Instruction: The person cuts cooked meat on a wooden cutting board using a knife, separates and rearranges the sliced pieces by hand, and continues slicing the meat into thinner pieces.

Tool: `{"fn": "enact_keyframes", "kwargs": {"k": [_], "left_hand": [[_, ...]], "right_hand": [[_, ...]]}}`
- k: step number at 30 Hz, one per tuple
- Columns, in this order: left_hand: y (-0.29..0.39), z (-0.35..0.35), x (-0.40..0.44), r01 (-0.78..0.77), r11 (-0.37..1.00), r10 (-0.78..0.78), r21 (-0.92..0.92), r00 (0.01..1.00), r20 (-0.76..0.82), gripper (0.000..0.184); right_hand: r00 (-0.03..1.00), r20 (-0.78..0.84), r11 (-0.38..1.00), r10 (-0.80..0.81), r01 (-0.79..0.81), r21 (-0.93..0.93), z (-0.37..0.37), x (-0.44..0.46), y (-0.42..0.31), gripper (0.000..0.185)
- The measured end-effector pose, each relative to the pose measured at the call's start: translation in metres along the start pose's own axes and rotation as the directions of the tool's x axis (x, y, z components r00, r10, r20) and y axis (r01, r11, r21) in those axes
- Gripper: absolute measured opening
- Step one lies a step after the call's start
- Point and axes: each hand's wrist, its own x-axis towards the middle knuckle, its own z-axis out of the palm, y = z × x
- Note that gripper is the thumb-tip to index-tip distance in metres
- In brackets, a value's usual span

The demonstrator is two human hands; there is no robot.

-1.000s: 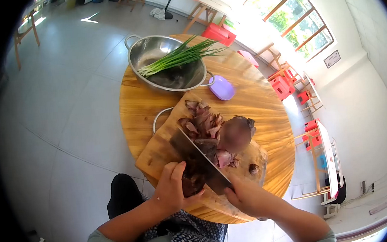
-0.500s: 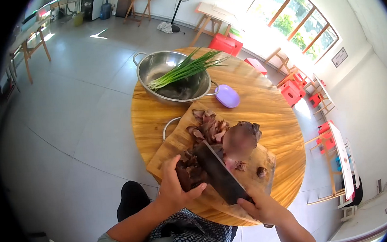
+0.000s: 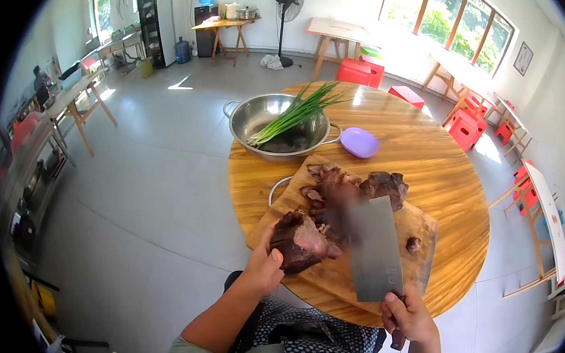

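My left hand [image 3: 266, 265] grips a large dark piece of meat [image 3: 299, 241] at the near left edge of the wooden cutting board [image 3: 423, 232]; a pink cut face shows on it. In my right hand [image 3: 410, 319] is the handle of a broad cleaver [image 3: 376, 249], its blade raised over the board's middle. Sliced meat [image 3: 329, 179] lies in a heap at the board's far side, partly blurred. Beside the heap rests another dark chunk [image 3: 386, 187], and a small piece [image 3: 413, 244] sits to the right.
Behind the board on the round wooden table [image 3: 462, 229] stand a steel bowl [image 3: 243, 136] with green onions [image 3: 301, 115] and a purple dish [image 3: 359, 142]. Red stools [image 3: 360, 72], a standing fan [image 3: 291, 3] and side tables are farther off.
The cleaver has swung rightward and turned its broad face to view. My left hand has closed on the meat, which is now lifted and tilted, showing its cut face. The view has tilted up.
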Motion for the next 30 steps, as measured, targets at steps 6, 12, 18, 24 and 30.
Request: {"fn": "enact_keyframes", "kwargs": {"k": [6, 12, 18, 24, 30], "left_hand": [[-0.016, 0.024, 0.002, -0.042, 0.919, -0.001, 0.392, 0.994, 0.110, 0.111], [-0.027, 0.099, 0.023, -0.295, 0.265, -0.100, 0.918, 0.939, 0.330, 0.105], [-0.058, 0.127, 0.049, -0.535, -0.126, -0.262, 0.836, 0.830, 0.492, 0.100], [-0.071, 0.119, 0.059, -0.526, -0.069, -0.330, 0.848, 0.814, 0.478, 0.087], [-0.104, 0.111, 0.039, -0.320, 0.109, -0.130, 0.941, 0.934, 0.332, 0.083]], "right_hand": [[0.992, -0.121, 0.999, -0.038, 0.041, 0.022, -0.025, -0.023, 0.015, 0.017], [0.957, -0.290, 1.000, 0.001, -0.005, -0.013, -0.045, -0.054, 0.022, 0.015], [0.919, -0.395, 0.999, 0.002, 0.016, 0.043, -0.057, -0.074, 0.033, 0.021], [0.911, -0.411, 0.999, 0.012, 0.004, 0.037, -0.062, -0.077, 0.037, 0.022], [0.906, -0.422, 1.000, 0.024, -0.016, 0.023, -0.064, -0.073, 0.041, 0.022]]}}
